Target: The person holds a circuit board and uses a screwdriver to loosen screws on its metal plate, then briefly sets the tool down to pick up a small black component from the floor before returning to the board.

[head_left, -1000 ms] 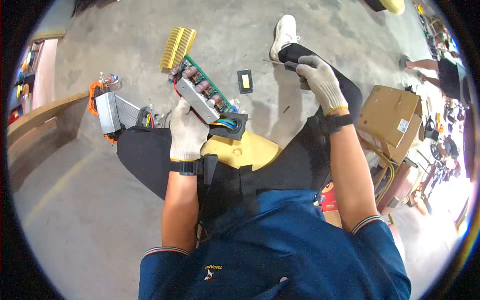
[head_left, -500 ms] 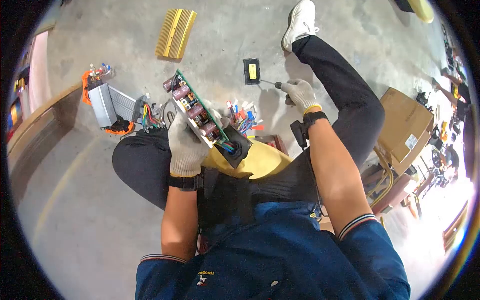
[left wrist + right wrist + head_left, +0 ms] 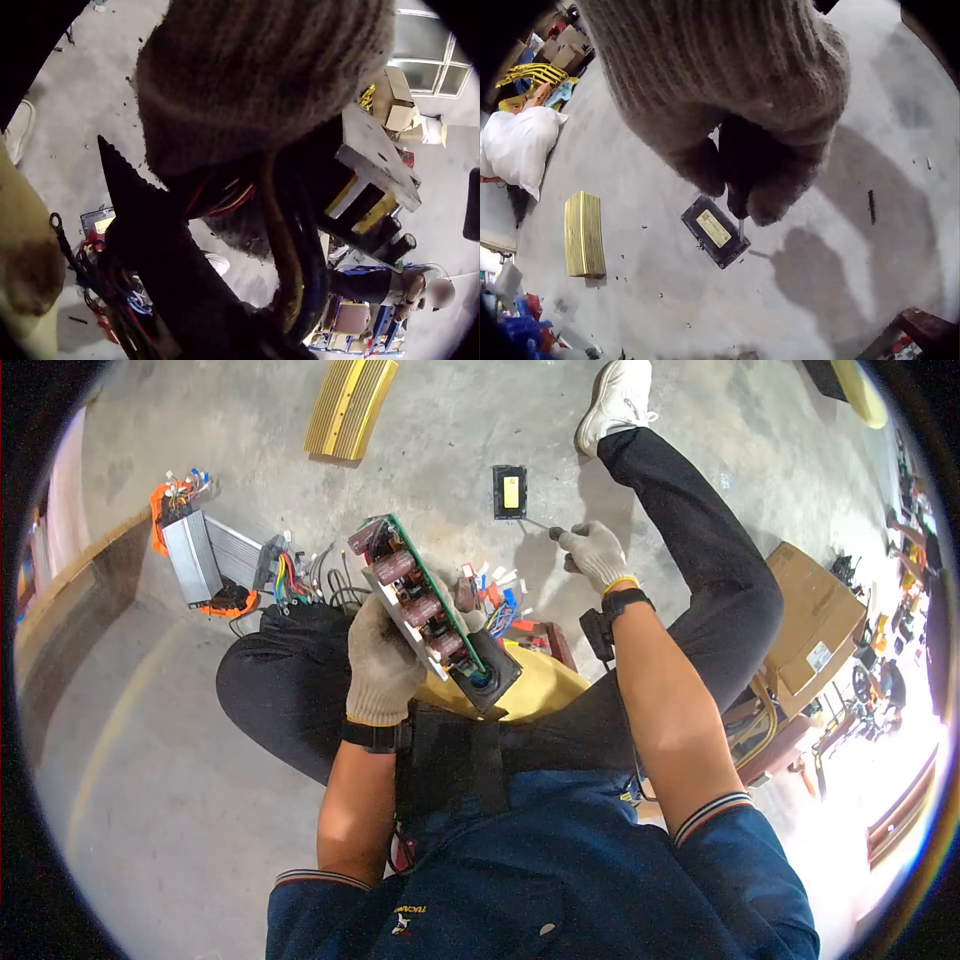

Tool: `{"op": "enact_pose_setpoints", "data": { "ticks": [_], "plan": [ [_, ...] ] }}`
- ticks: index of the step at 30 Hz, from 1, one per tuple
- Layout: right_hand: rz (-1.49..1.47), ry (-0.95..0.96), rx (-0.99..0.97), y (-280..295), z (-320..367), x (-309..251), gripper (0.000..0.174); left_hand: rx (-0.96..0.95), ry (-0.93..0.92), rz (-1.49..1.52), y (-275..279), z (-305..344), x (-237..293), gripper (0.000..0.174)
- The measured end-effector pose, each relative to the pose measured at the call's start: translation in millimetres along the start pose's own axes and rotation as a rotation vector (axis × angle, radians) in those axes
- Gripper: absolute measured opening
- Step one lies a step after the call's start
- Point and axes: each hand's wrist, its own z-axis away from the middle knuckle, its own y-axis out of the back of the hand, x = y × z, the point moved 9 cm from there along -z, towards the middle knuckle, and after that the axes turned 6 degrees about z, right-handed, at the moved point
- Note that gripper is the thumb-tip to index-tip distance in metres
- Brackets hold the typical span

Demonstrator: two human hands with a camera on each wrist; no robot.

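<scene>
At frame centre, the left hand (image 3: pixel 384 665) grips a tilted circuit board (image 3: pixel 421 607) — a loosened hold could drop it. Upper right of centre, the right hand (image 3: pixel 598 555) grips a screwdriver (image 3: pixel 557 533); an off-centre push might skid the black plate (image 3: pixel 511 493).

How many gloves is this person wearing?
2: one on the left hand, which holds a circuit board; one on the right hand, which holds a screwdriver. The board hides part of the left one.
</scene>
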Motion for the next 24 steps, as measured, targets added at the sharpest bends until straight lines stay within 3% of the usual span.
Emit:
{"op": "enact_pose_setpoints", "data": {
  "ticks": [5, 8, 11, 13, 15, 17, 19, 24],
  "plan": [
    [-0.063, -0.057, -0.013, -18, 4, 11, 0.049, 0.016, -0.013, -0.014, 4, 0, 2, 0.043],
    [-0.326, -0.193, 0.000, -27, 26, 14, 0.034, 0.096, -0.011, 0.035, 21, 1, 5, 0.047],
    [-0.440, -0.345, -0.041, -55, 23, 46, 0.031, 0.082, -0.024, 0.018, 26, 2, 6, 0.046],
    [-0.448, -0.295, -0.047, -55, 31, 37, 0.020, 0.111, -0.072, -0.135, 32, 4, 10, 0.048],
    [-0.371, -0.262, -0.095, -58, 32, 32, 0.031, 0.112, -0.066, -0.063, 33, 4, 9, 0.049],
    [-0.365, -0.255, -0.066, -57, 34, 27, 0.031, 0.112, -0.059, 0.008, 31, 2, 8, 0.050],
    [-0.360, -0.251, -0.035, -55, 34, 26, 0.031, -0.023, -0.062, -0.013, 13, -1, 8, 0.051],
    [-0.281, -0.232, -0.074, -59, 24, 34, 0.036, -0.043, -0.042, 0.021, 6, -2, 6, 0.049]
  ]
}}
